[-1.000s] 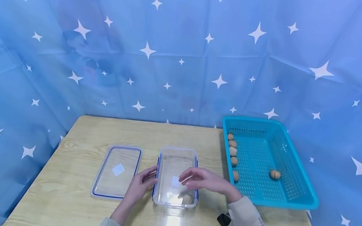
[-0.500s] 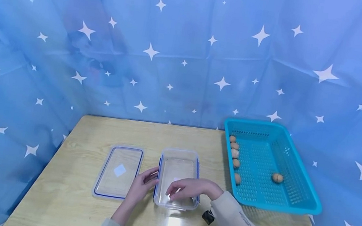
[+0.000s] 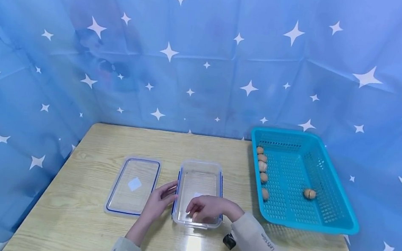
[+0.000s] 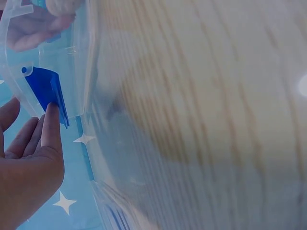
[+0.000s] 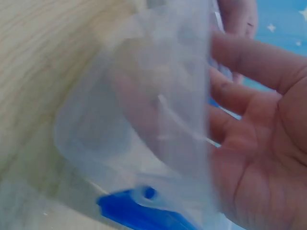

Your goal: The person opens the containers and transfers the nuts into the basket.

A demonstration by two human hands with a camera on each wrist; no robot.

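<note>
While the left hand (image 3: 158, 200) rests flat-fingered against the clear container (image 3: 202, 173), the right hand (image 3: 207, 208), curled over a walnut (image 3: 196, 216), could nudge it sideways.

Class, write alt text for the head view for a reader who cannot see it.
Right hand reaches into a clear box on a table; left hand touches its side. A lid lies left, a basket of nuts right.
</note>
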